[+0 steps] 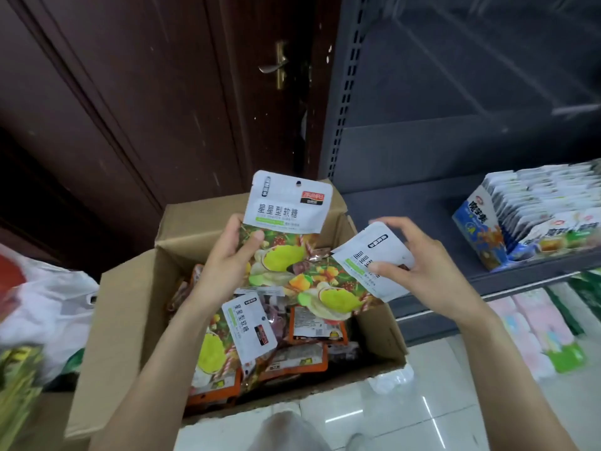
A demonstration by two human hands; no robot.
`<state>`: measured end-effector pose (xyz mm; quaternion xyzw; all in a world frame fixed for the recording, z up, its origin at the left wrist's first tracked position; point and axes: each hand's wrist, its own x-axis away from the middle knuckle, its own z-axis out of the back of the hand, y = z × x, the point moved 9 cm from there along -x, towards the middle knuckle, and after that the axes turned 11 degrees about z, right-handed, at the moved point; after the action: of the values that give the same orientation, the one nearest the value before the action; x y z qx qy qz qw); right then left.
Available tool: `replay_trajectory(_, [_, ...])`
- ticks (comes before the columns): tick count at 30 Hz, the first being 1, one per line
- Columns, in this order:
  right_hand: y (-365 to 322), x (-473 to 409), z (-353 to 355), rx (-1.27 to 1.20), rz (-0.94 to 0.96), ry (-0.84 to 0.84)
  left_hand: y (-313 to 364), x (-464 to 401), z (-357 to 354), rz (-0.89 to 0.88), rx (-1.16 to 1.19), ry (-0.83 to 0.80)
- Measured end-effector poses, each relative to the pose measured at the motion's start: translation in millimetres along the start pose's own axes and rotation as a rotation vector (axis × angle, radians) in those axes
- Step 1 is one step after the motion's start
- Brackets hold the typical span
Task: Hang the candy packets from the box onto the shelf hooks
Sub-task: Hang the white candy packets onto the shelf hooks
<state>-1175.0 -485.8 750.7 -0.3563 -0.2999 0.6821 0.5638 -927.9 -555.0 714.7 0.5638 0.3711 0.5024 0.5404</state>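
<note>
Both forearms reach over the box (130, 320), each hand closed on a packet. Left hand (227, 255) grips one packet (289, 203) upright above the box's far edge, long axis vertical, hang hole on top. Right hand (419, 265) pinches a second packet (367, 262) over the right edge, tilted, white header toward the shelf (422, 206). Many packets remain in the box; no hooks show, so I judge hanging has barely begun.

Open box (130, 320) top; dark shelf (422, 206) close on right
</note>
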Motion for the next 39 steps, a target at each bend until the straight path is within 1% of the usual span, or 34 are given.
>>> replay_trajectory(3, [15,29,24,-0.141,-0.036,0.057,19,21,-55,-0.052,-0.018,-0.134])
replay_trajectory(7, [58,90,62,-0.332,-0.141,0.146,22,50,-154,0.008,0.070,-0.263])
replay_trajectory(10, [94,148,111,-0.372,-0.189,0.245,17,75,-244,0.004,0.017,-0.358])
replay_trajectory(13, [129,208,174,-0.332,-0.234,0.319,7,95,-337,0.069,-0.044,-0.462])
replay_trajectory(15, [145,245,219,-0.248,-0.249,0.346,4,106,-398,0.097,-0.085,-0.525])
replay_trajectory(18, [158,284,285,-0.092,-0.229,0.436,14,112,-472,0.109,-0.063,-0.496])
replay_trajectory(19, [162,294,308,0.005,-0.231,0.500,19,112,-494,0.108,-0.055,-0.482])
replay_trajectory(21, [166,309,350,0.273,-0.231,0.606,29,111,-535,0.096,-0.028,-0.463])
replay_trajectory(23, [169,314,386,0.528,-0.240,0.637,38,107,-575,0.075,-0.014,-0.451])
replay_trajectory(25, [181,312,418,0.677,-0.285,0.635,48,100,-610,0.028,-0.014,-0.437])
replay_trajectory(27, [197,307,446,0.746,-0.345,0.656,60,90,-641,-0.029,-0.019,-0.418])
replay_trajectory(29, [207,299,473,0.717,-0.319,0.745,71,74,-665,-0.065,-0.022,-0.375])
replay_trajectory(30, [210,293,485,0.685,-0.263,0.790,77,64,-674,-0.078,-0.020,-0.354])
replay_trajectory(32, [224,276,509,0.557,-0.164,0.825,91,43,-689,-0.101,-0.001,-0.338])
replay_trajectory(36, [264,224,554,0.127,-0.011,0.774,120,-1,-712,-0.104,0.011,-0.289])
replay_trajectory(39, [281,187,582,-0.020,0.038,0.736,152,-24,-725,-0.204,0.015,-0.259])
